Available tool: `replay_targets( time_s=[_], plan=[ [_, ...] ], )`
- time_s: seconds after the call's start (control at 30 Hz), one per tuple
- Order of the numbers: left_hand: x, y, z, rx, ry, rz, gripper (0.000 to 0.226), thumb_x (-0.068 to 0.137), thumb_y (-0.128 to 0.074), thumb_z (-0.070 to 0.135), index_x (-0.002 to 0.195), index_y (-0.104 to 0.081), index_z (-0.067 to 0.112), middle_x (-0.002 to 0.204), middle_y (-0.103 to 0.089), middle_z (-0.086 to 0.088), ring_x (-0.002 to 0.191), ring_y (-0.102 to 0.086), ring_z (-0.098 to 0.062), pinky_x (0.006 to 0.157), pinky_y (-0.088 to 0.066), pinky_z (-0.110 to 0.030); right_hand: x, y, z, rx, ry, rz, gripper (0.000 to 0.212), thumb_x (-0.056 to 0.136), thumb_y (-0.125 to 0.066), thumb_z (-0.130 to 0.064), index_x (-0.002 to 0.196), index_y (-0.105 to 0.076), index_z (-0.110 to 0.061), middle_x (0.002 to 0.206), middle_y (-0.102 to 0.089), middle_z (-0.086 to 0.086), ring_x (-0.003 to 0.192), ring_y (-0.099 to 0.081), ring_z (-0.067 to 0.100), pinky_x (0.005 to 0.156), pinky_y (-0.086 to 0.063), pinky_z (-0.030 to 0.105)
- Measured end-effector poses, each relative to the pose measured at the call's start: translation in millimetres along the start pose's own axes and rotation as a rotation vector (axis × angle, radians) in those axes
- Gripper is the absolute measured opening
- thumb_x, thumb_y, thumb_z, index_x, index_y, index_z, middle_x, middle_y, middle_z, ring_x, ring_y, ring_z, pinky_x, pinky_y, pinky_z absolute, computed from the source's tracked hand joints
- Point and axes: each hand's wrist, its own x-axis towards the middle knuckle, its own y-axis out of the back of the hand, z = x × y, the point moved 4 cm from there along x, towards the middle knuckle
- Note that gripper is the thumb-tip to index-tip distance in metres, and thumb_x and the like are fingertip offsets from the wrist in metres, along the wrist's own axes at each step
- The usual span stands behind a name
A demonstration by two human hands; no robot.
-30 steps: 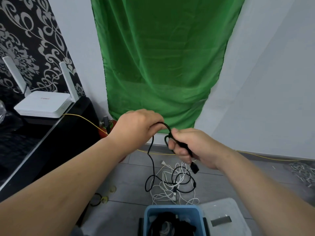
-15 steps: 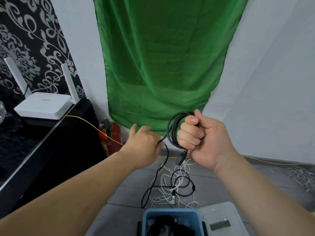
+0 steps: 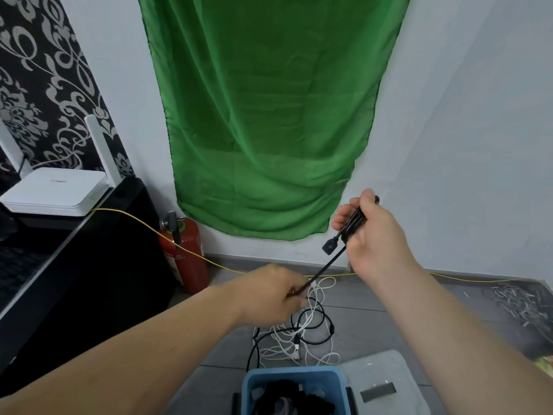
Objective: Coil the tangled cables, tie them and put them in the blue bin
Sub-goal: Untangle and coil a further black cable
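Head view. Right hand (image 3: 374, 235) fisted around coiled loops of thin black cable (image 3: 326, 266); left hand (image 3: 270, 295) pinches its taut straight run. Remaining tangle (image 3: 299, 333), glossy white and black cords, lies on grey tile. Blue bin (image 3: 294, 381), rigid plastic, already holds dark bundles. Coiling partway; tying, binning pending.

Both forearms extended forward. Right hand (image 3: 374, 235) raised higher, fingers curled closed around a bundled black cable (image 3: 353, 221). Left hand (image 3: 269, 292) lower, knuckles up, fingertips pinching the same cable's taut strand.
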Motion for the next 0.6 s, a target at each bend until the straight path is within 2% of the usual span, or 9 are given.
replay_targets(
  time_s=[0.1, 0.17, 0.23, 0.3, 0.37, 0.43, 0.5, 0.6],
  plan=[
    [-3, -2, 2, 0.064, -0.022, -0.029, 0.019, 0.097, -0.061, 0.034, 0.083, -0.056, 0.022, 0.077, -0.059, 0.006, 0.074, -0.053, -0.015, 0.062, -0.04, -0.027, 1, 8, -8, -0.462, 0.251, -0.006, 0.034, 0.105, -0.055, -0.027, 0.085, -0.061, -0.001, 0.068, -0.068, 0.009, 0.061, -0.062, 0.018, 0.061, -0.055, 0.029],
    [-1, 10, -3, 0.06, -0.058, 0.037, 0.02, 0.098, -0.058, 0.037, 0.084, -0.058, 0.024, 0.078, -0.063, 0.004, 0.074, -0.055, -0.017, 0.067, -0.046, -0.03, 0, 9, -8, -0.791, 0.393, -0.067, 0.037, 0.103, -0.058, -0.029, 0.084, -0.062, 0.002, 0.071, -0.071, 0.008, 0.064, -0.065, 0.017, 0.069, -0.057, 0.036],
    [0, 33, -9, 0.059, -0.113, 0.217, 0.02, 0.099, -0.056, 0.039, 0.09, -0.065, 0.023, 0.08, -0.068, 0.003, 0.075, -0.06, -0.02, 0.072, -0.052, -0.035, -1, 8, -1, -1.145, 0.443, -0.15, 0.037, 0.1, -0.059, -0.032, 0.08, -0.06, -0.002, 0.071, -0.071, 0.007, 0.068, -0.067, 0.02, 0.073, -0.055, 0.04],
    [-5, 61, -12, 0.034, -0.2, 0.454, 0.019, 0.096, -0.063, 0.037, 0.092, -0.072, 0.021, 0.079, -0.07, 0.005, 0.072, -0.062, -0.017, 0.07, -0.053, -0.034, -3, 5, 10, -1.317, 0.347, -0.281, 0.038, 0.1, -0.058, -0.035, 0.076, -0.06, -0.005, 0.065, -0.07, 0.006, 0.065, -0.067, 0.022, 0.07, -0.054, 0.04],
    [-14, 83, -14, -0.038, -0.222, 0.657, 0.02, 0.09, -0.075, 0.037, 0.083, -0.073, 0.019, 0.07, -0.065, 0.009, 0.064, -0.057, -0.01, 0.062, -0.048, -0.029, -13, -1, 20, -1.237, 0.139, -0.428, 0.043, 0.105, -0.051, -0.039, 0.076, -0.063, -0.009, 0.058, -0.068, 0.005, 0.052, -0.06, 0.02, 0.059, -0.049, 0.032],
    [-18, 94, -24, -0.159, -0.116, 0.773, 0.033, 0.082, -0.083, 0.043, 0.069, -0.068, 0.017, 0.057, -0.056, 0.005, 0.054, -0.045, -0.008, 0.052, -0.039, -0.029, -26, -8, 24, -1.11, -0.014, -0.518, 0.053, 0.109, -0.038, -0.045, 0.079, -0.065, -0.01, 0.054, -0.06, 0.005, 0.048, -0.051, 0.018, 0.053, -0.042, 0.027],
    [-19, 93, -36, -0.29, -0.027, 0.785, 0.039, 0.08, -0.084, 0.046, 0.065, -0.065, 0.016, 0.051, -0.048, 0.004, 0.051, -0.036, -0.008, 0.048, -0.032, -0.027, -40, -19, 28, -0.971, -0.132, -0.607, 0.055, 0.109, -0.034, -0.047, 0.079, -0.062, -0.011, 0.051, -0.049, 0.005, 0.048, -0.043, 0.02, 0.051, -0.038, 0.028],
    [-18, 83, -37, -0.452, -0.043, 0.676, 0.029, 0.093, -0.073, 0.037, 0.077, -0.073, 0.013, 0.055, -0.047, 0.001, 0.052, -0.038, -0.009, 0.05, -0.033, -0.026, -59, -36, 29, -0.596, -0.357, -0.736, 0.046, 0.106, -0.04, -0.044, 0.075, -0.053, -0.012, 0.052, -0.03, 0.004, 0.046, -0.029, 0.019, 0.048, -0.033, 0.03]
  ],
)
